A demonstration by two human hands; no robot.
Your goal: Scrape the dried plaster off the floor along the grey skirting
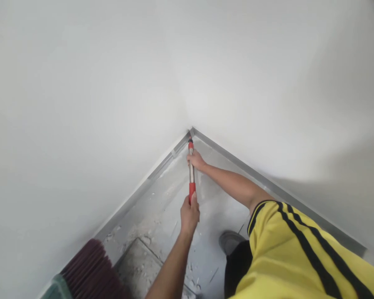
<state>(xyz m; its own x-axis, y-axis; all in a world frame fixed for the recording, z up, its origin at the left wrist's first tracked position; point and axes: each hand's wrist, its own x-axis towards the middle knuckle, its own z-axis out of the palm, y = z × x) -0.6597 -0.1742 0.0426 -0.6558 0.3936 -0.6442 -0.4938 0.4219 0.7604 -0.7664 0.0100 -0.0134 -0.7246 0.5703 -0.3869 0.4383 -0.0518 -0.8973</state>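
Observation:
A long-handled scraper (192, 172) with a silver shaft and red grip reaches into the corner where two walls meet. Its head end touches or nearly touches the grey skirting (177, 146) there; the blade is too small to make out clearly. My left hand (190, 214) is closed around the red grip at the near end. Farther along, close to the red collar, my right hand (196, 159) wraps the silver shaft.
White walls rise on both sides. Plaster crumbs and dust lie on the grey floor (165, 199). At lower left, a broom (90, 270) with dark purple bristles leans over a debris-covered tile (137, 261). My shoe (230, 241) stands at right of my left arm.

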